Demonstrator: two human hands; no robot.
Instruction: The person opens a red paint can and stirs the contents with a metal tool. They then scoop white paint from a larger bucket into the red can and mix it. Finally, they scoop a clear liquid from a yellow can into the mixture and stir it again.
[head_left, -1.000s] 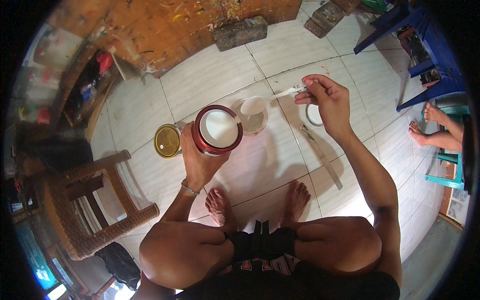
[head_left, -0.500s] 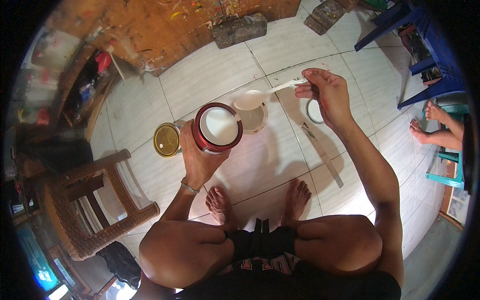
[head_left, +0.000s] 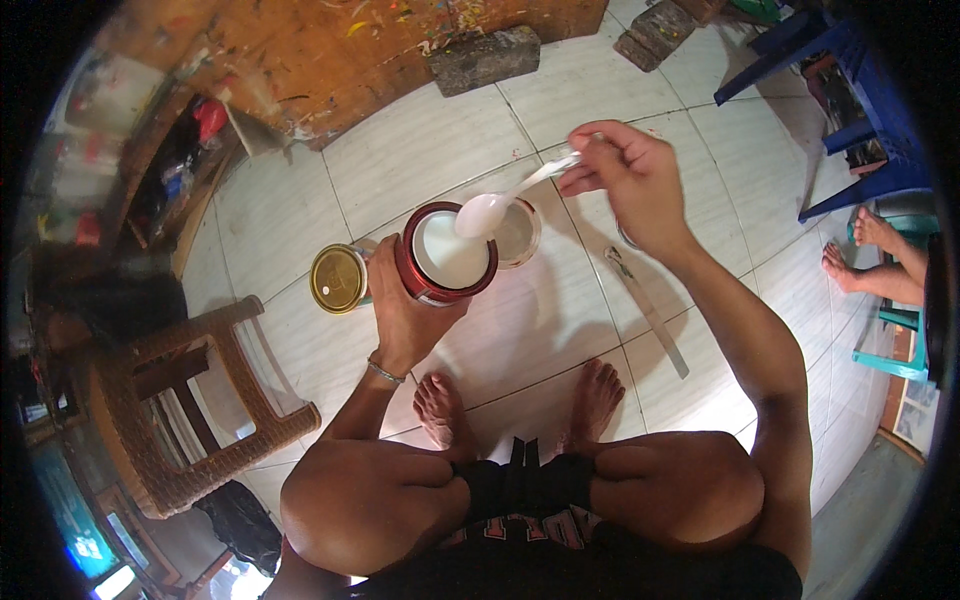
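My left hand (head_left: pixel 405 315) is wrapped round a red paint can (head_left: pixel 450 292) that is open at the top, with white paint (head_left: pixel 447 252) inside. In my right hand (head_left: pixel 637 185) is the handle of a white spoon (head_left: pixel 484 214), pinched between the fingers. The spoon's bowl hangs over the can's right rim; whether it touches the paint I cannot tell. Partly hidden behind the can and spoon, a round pale container (head_left: pixel 520 240) stands on the floor. A smaller can with a gold lid (head_left: pixel 338 279) stands left of my left hand.
A flat paint-smeared stick (head_left: pixel 650 318) lies on the tiled floor at right. To the left is a brown woven-pattern stool (head_left: pixel 275 425). A stone block (head_left: pixel 485 62) rests against the paint-spattered wooden board (head_left: pixel 290 60). Another person's feet (head_left: pixel 840 268) are near blue chairs (head_left: pixel 850 190).
My right hand has moved left, carrying the spoon from over the pale container to the red can's rim. The red can has shifted slightly right in my left hand.
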